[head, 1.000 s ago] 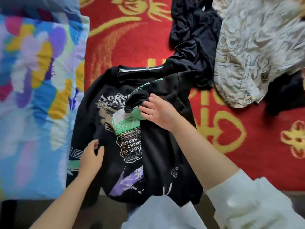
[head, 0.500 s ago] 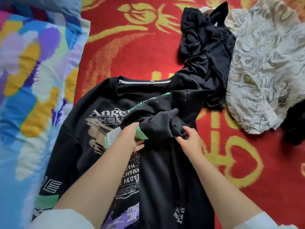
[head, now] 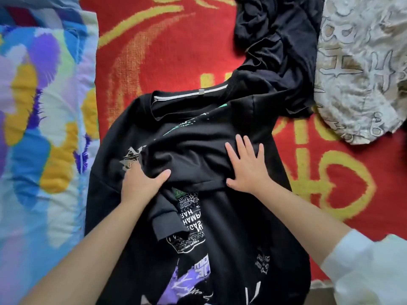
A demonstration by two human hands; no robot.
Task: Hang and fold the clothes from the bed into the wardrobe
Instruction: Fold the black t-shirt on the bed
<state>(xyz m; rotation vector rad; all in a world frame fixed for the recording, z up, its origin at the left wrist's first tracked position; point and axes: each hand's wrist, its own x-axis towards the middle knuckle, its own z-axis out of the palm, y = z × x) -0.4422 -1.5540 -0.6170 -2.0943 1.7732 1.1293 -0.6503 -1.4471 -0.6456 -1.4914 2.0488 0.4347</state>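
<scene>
A black printed sweatshirt (head: pixel 231 216) lies face up on the red bed cover, its collar pointing away from me. Its right sleeve is folded across the chest, the cuff hanging down over the print. My right hand (head: pixel 246 168) lies flat on the folded sleeve with fingers spread. My left hand (head: pixel 143 183) rests on the sleeve's left end; its thumb is out, while the fingers are blurred and partly tucked at the fabric.
A crumpled black garment (head: pixel 277 40) lies beyond the sweatshirt, and a beige patterned garment (head: pixel 361 69) sits at the right. A multicoloured quilt (head: pixel 39 128) covers the left side. The red and yellow bed cover (head: pixel 176 51) shows between them.
The bunched sleeve that both hands pinched half a second ago now lies flattened across the chest. My right hand has opened flat on it, and my left hand has slid left.
</scene>
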